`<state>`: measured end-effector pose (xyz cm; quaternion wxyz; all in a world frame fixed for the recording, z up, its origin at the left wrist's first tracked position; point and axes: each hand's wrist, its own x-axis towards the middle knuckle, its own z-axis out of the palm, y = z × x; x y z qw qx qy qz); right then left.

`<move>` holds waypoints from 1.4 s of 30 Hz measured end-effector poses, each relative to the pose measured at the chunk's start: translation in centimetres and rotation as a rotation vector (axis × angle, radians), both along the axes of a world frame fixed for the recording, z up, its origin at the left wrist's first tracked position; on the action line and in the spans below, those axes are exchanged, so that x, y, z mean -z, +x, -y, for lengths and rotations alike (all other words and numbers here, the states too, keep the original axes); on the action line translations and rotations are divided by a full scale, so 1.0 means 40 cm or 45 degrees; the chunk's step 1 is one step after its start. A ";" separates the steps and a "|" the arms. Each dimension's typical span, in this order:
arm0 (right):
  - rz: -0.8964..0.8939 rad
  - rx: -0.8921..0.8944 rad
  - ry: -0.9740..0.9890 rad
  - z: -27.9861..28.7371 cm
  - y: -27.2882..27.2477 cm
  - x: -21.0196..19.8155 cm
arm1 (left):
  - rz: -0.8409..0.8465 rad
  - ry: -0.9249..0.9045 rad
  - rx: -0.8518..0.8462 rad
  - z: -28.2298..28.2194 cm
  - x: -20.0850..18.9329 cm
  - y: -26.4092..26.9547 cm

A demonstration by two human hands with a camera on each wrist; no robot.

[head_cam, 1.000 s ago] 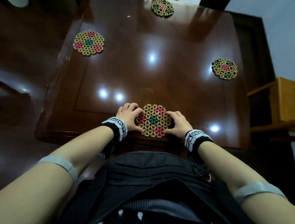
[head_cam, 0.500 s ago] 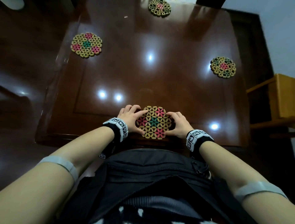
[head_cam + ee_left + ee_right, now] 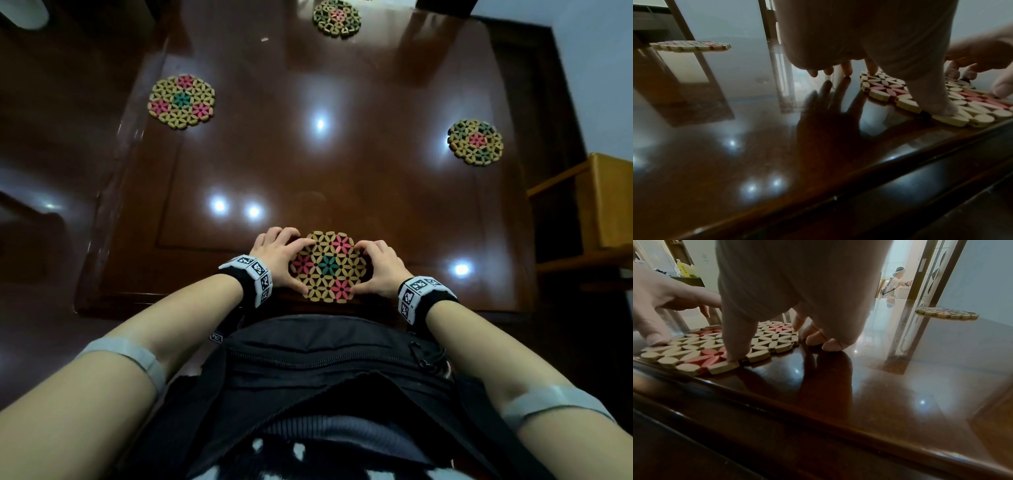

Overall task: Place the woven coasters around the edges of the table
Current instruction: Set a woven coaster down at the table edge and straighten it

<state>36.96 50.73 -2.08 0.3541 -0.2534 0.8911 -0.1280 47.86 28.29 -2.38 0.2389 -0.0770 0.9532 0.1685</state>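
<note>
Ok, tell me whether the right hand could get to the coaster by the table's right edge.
Probably yes: bare tabletop lies between the right hand and that coaster, though the hand is busy on the near coaster.

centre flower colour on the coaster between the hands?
Teal-green, ringed by pink and tan flowers on the near coaster; clearest in the head view.

1. My left hand (image 3: 279, 260) and right hand (image 3: 378, 272) sit on both sides of the near coaster (image 3: 327, 267), so its sides are blocked.
2. Past that coaster, the middle of the table (image 3: 342, 164) is bare and shiny. A hand can slide there.
3. A coaster on the left (image 3: 181, 101), one on the right (image 3: 476, 142) and one at the far edge (image 3: 336, 17) lie flat in the way.
4. A yellow wooden stand (image 3: 597, 202) is beside the table on the right.
</note>
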 end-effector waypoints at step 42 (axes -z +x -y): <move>0.144 0.087 -0.179 -0.110 -0.128 -0.034 | -0.221 0.052 -0.309 -0.070 -0.020 -0.137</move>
